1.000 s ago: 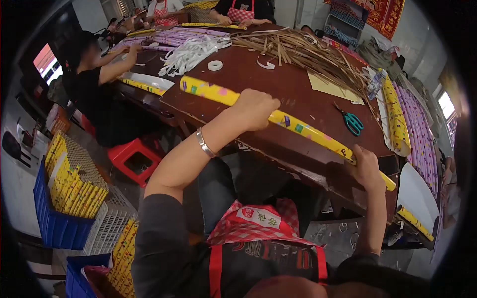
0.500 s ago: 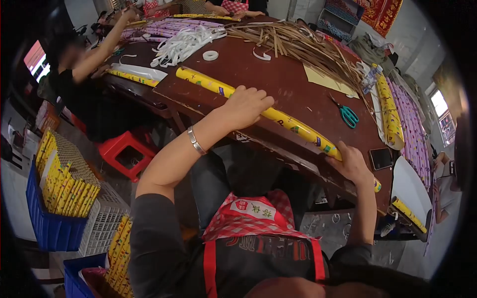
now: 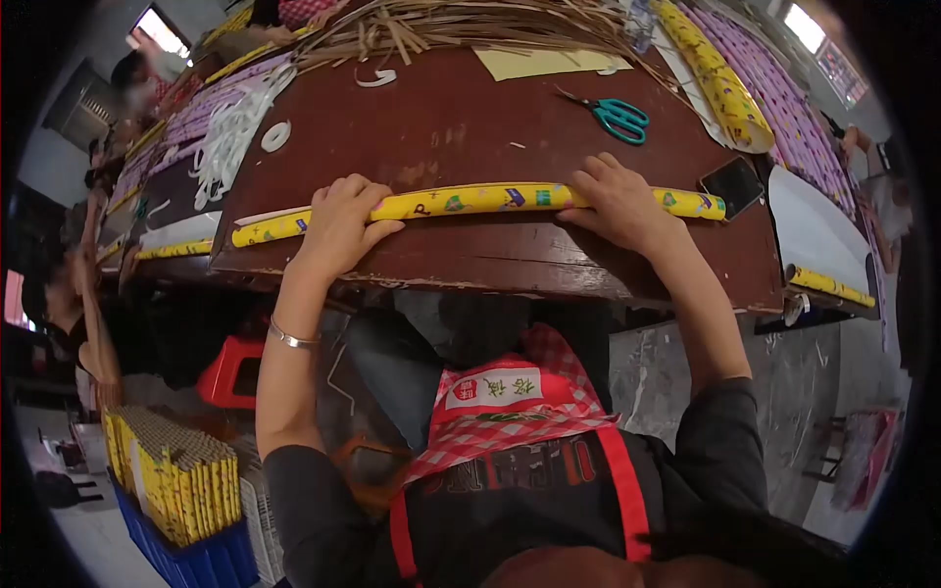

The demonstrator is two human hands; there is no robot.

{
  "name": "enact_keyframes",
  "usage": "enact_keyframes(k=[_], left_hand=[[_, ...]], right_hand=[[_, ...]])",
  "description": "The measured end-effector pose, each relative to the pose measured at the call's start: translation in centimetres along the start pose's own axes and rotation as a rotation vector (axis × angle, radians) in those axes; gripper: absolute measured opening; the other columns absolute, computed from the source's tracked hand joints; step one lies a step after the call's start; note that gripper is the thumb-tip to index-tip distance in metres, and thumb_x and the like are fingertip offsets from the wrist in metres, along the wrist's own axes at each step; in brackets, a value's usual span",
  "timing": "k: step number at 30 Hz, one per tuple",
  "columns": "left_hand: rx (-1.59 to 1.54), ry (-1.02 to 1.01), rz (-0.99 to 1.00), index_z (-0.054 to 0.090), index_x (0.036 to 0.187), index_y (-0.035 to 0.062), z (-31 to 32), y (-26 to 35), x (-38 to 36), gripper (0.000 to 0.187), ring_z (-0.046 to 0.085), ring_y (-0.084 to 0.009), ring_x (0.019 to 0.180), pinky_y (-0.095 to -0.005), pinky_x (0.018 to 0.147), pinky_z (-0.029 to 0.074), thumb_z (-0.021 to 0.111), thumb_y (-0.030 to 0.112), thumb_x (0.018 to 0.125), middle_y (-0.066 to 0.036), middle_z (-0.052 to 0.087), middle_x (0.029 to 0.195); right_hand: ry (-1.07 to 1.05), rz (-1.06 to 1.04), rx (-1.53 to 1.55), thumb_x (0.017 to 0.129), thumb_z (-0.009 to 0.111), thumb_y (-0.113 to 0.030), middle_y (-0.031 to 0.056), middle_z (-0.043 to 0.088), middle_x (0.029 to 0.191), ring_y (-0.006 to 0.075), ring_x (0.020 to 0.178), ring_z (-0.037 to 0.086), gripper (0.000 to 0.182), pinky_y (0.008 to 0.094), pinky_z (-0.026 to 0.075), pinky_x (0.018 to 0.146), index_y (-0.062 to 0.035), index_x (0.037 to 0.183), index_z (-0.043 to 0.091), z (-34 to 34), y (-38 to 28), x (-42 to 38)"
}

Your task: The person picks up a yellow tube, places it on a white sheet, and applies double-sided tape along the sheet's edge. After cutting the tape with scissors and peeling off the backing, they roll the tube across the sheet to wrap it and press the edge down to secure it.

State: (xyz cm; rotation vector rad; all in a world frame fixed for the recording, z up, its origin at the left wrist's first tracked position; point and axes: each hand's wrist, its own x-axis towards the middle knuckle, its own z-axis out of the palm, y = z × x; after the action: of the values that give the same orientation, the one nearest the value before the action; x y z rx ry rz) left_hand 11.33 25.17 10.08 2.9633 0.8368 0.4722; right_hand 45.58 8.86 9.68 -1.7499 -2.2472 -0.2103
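Observation:
A long yellow paper tube [image 3: 470, 202] with small coloured prints lies nearly level across the brown table, close to its front edge. My left hand [image 3: 343, 220] rests over the tube left of its middle, fingers curled across the far side and thumb pointing right. My right hand [image 3: 622, 204] covers the tube right of its middle in the same way. A thin pale edge shows along the back of the tube at its left end. The tube's right end reaches the dark phone [image 3: 732, 188]. Teal-handled scissors [image 3: 618, 120] lie beyond my right hand.
A white tape roll [image 3: 276, 136] and white strips [image 3: 230, 142] lie at the left. Brown strips [image 3: 441, 27] and a cream sheet [image 3: 549, 63] lie at the back, rolled yellow paper [image 3: 720, 78] at the right. A blue crate [image 3: 206, 559] holds yellow tubes. Other people sit at left.
The tube has gone from slanting across the table edge to lying nearly level on the table. My hands now rest over it on both sides of its middle. The camera view has turned.

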Motion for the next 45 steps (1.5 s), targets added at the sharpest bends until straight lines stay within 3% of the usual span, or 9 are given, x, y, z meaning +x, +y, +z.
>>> enact_keyframes(k=[11,19,23,28,30,35,40,45], left_hand=[[-0.004,0.03,-0.022,0.064,0.109,0.0136,1.2,-1.2,2.2,0.033,0.054,-0.027,0.1,-0.0454,0.094,0.036,0.073,0.03,0.082,-0.005,0.058,0.099],[-0.031,-0.03,-0.053,0.062,0.116,0.0094,0.9,-1.3,2.4,0.041,0.055,-0.0286,0.103,-0.0452,0.097,0.035,0.075,0.026,0.081,-0.009,0.058,0.106],[0.0,0.268,0.059,0.063,0.116,0.0069,1.5,1.1,2.7,0.042,0.055,-0.0314,0.101,-0.043,0.09,0.042,0.077,0.018,0.078,-0.013,0.057,0.107],[0.0,0.207,0.133,0.063,0.115,0.005,1.9,3.5,3.7,0.04,0.056,-0.0324,0.098,-0.0396,0.082,0.045,0.076,0.01,0.077,-0.013,0.057,0.105],[0.012,0.177,0.079,0.063,0.112,0.0043,1.7,3.5,3.7,0.038,0.056,-0.0321,0.097,-0.0403,0.081,0.045,0.076,0.008,0.077,-0.013,0.057,0.105],[-0.124,0.131,0.084,0.058,0.116,0.0034,2.5,2.9,3.1,0.04,0.056,-0.0343,0.099,-0.0432,0.085,0.044,0.073,0.007,0.08,-0.015,0.059,0.108],[-0.093,0.097,0.002,0.056,0.119,0.0026,2.2,3.4,2.5,0.032,0.055,-0.0357,0.103,-0.0419,0.092,0.043,0.065,0.008,0.089,-0.017,0.06,0.113],[-0.113,0.062,0.021,0.056,0.119,0.0025,1.5,4.0,1.9,0.033,0.055,-0.0362,0.102,-0.0425,0.091,0.043,0.065,0.008,0.088,-0.018,0.059,0.112]], right_hand=[[0.092,-0.007,0.0,0.087,0.064,-0.047,0.0105,0.061,0.09,0.0291,0.092,0.058,0.041,0.0385,0.052,0.077,-0.0057,0.088,0.061,1.7,1.5,0.8],[0.135,-0.002,0.036,0.083,0.068,-0.044,0.0086,0.058,0.087,0.0267,0.089,0.057,0.038,0.0377,0.052,0.07,-0.007,0.085,0.06,2.0,1.5,0.8],[0.131,-0.011,0.034,0.083,0.068,-0.044,0.0082,0.058,0.087,0.0262,0.088,0.057,0.037,0.0378,0.052,0.069,-0.0072,0.085,0.06,2.2,1.5,0.9],[0.094,-0.05,0.031,0.081,0.07,-0.041,0.0068,0.058,0.087,0.0248,0.088,0.057,0.035,0.0369,0.051,0.067,-0.0079,0.085,0.061,2.0,1.4,1.4],[0.234,-0.103,-0.014,0.079,0.072,-0.039,0.0056,0.058,0.087,0.0233,0.089,0.056,0.033,0.0361,0.05,0.064,-0.0088,0.084,0.061,2.3,0.7,1.2],[0.252,-0.037,-0.065,0.077,0.073,-0.031,0.0054,0.055,0.096,0.0247,0.09,0.054,0.035,0.0358,0.045,0.075,-0.0094,0.1,0.057,0.7,-1.3,-0.4],[0.319,0.048,-0.131,0.076,0.074,-0.029,0.0061,0.056,0.095,0.0247,0.092,0.055,0.038,0.0367,0.045,0.076,-0.0081,0.104,0.058,0.7,-0.5,-3.8],[0.352,0.148,-0.117,0.075,0.075,-0.03,0.0065,0.058,0.096,0.0255,0.093,0.056,0.043,0.0386,0.044,0.081,-0.0078,0.109,0.059,-0.2,0.5,-6.7]])
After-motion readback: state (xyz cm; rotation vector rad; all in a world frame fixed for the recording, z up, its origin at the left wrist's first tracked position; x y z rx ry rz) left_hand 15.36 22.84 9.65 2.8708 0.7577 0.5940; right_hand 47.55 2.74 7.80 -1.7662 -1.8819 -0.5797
